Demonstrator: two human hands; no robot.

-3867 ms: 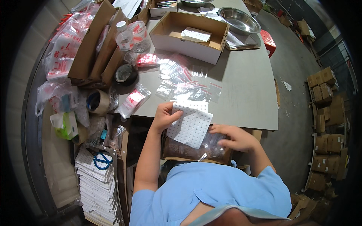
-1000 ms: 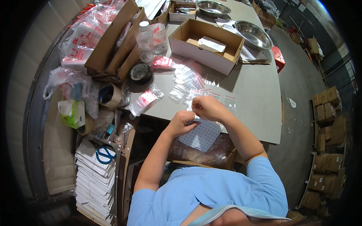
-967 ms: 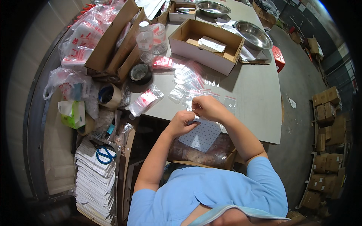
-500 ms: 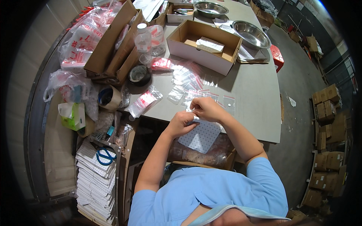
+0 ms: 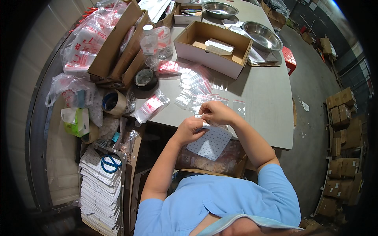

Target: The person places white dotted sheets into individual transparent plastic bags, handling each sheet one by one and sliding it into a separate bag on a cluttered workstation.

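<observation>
Near the front edge of the table, my left hand (image 5: 189, 129) is closed on a white sheet with small dark marks in rows (image 5: 210, 144). The sheet hangs tilted over the table edge, and its upper end is bent up between my hands. My right hand (image 5: 214, 111) is bent in a pinch at that upper end, close to the left fingertips; what lies between its fingers is hidden. Just beyond my hands lie several small clear zip bags (image 5: 195, 84) with red strips. One zip bag (image 5: 239, 107) to the right of my right hand has a small round piece in it.
A white cardboard box (image 5: 212, 59) stands farther back, beside a steel bowl (image 5: 263, 36). To the left are a plastic bottle (image 5: 149, 41), black tape (image 5: 145, 79) and brown tape (image 5: 114, 102). Blue-handled scissors (image 5: 110, 163) lie on a tall stack of dotted sheets (image 5: 100, 196).
Both hands stay in almost the same place. The right hand has turned slightly, and the dotted sheet has shifted a little to the right.
</observation>
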